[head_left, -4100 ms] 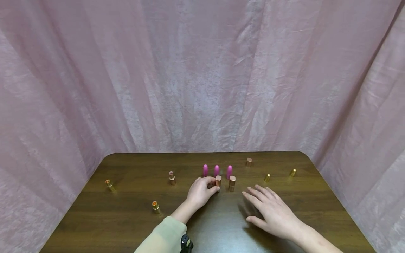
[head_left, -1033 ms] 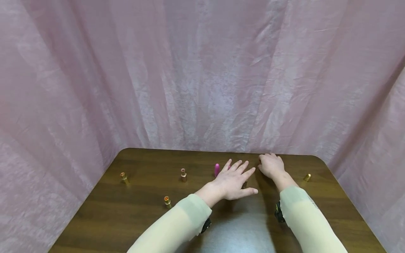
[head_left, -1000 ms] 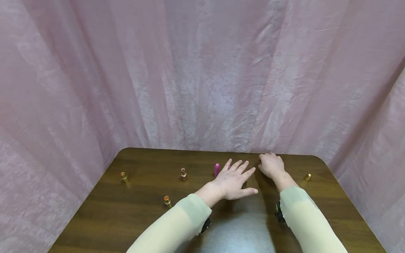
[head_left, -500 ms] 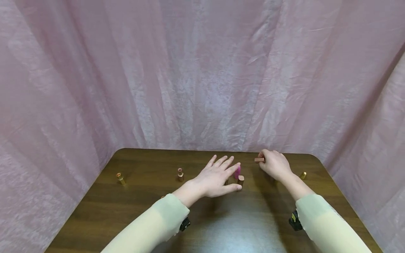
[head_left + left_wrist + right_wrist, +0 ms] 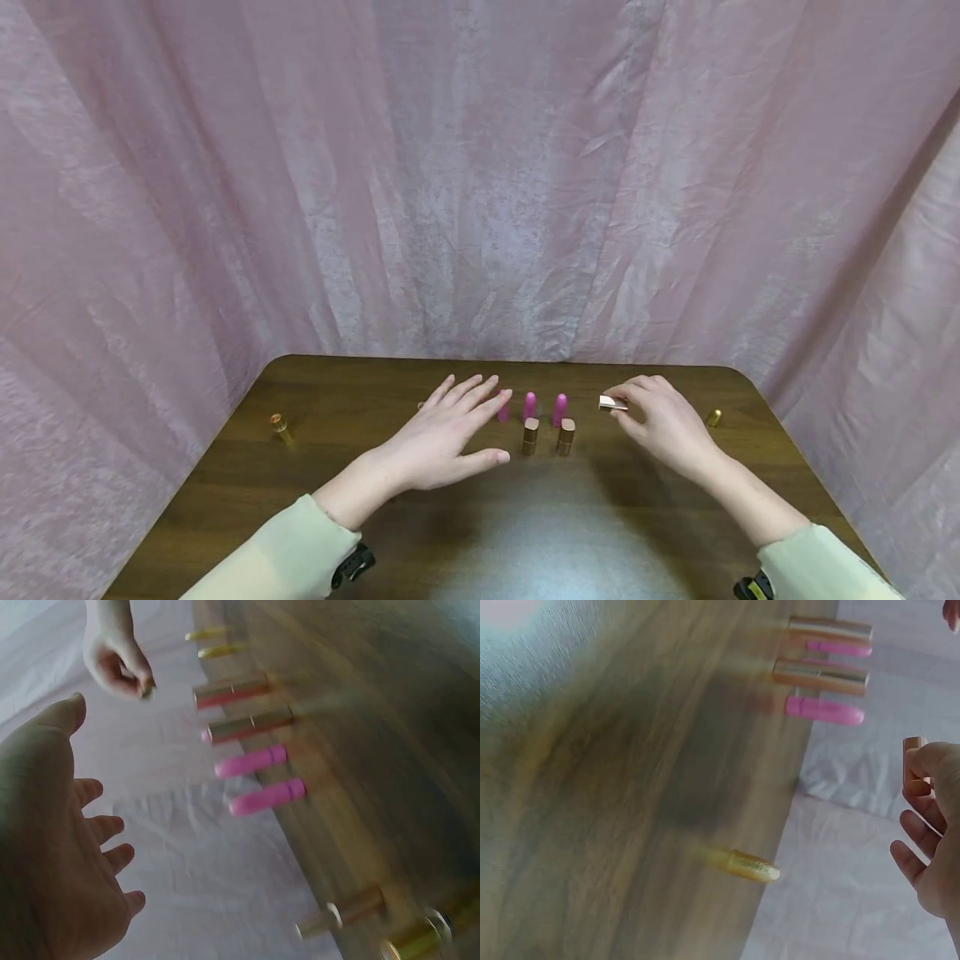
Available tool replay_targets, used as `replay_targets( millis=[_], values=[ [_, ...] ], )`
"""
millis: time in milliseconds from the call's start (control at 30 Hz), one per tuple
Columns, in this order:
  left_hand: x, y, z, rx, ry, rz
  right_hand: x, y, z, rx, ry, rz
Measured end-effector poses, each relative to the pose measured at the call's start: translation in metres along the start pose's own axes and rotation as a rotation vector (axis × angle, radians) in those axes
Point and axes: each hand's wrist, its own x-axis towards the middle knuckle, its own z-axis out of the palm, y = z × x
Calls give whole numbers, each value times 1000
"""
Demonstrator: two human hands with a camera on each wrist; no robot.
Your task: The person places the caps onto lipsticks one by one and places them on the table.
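Observation:
My right hand [image 5: 663, 421] pinches a rose-gold lipstick cap [image 5: 611, 403] between thumb and fingers, held in the air; the right wrist view shows the cap [image 5: 913, 761] lying along the fingertips. My left hand [image 5: 438, 437] is spread flat above the table with nothing in it. Right of it stand two capped rose-gold lipsticks [image 5: 566, 437]. Behind them are three pink bullet-shaped tubes [image 5: 560, 408], one partly covered by left fingertips. An uncapped rose-gold lipstick base [image 5: 349, 909] shows in the left wrist view, mostly hidden behind my left hand in the head view.
An uncapped gold lipstick base [image 5: 281, 428] stands at the table's left. A gold cap [image 5: 714, 417] is at the right; the left wrist view shows a second gold cap [image 5: 220, 651] near it. The brown wooden table [image 5: 525, 517] ends against a pink curtain [image 5: 480, 208].
My right hand has picked the rose-gold cap off the far side of the table and drawn it nearer. My left hand, which earlier touched a lipstick, has moved left, uncovering the capped lipsticks.

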Motion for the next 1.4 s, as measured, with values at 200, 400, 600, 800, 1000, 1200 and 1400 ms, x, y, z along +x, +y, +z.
replay_targets(
  millis=[200, 400, 600, 800, 1000, 1200, 1400],
  values=[
    [-25, -26, -9, -115, 144, -81, -14, -13, -9, -5, 44, -55],
    [-36, -58, -6, -242, 253, -274, -23, -23, -12, 9, 82, -133],
    [-38, -92, 17, -388, 205, -466, -28, -34, -10, 27, 112, -226],
    [-35, -120, 53, -431, 78, -535, -36, -46, -2, 42, 94, -249],
    [-29, -131, 71, -405, -12, -507, -48, -54, 10, 31, 48, -261],
    [-24, -133, 72, -448, -40, -467, -56, -54, 16, 13, 25, -256],
    [-19, -135, 74, -452, -27, -438, -59, -54, 18, 18, 5, -241]
  ],
)
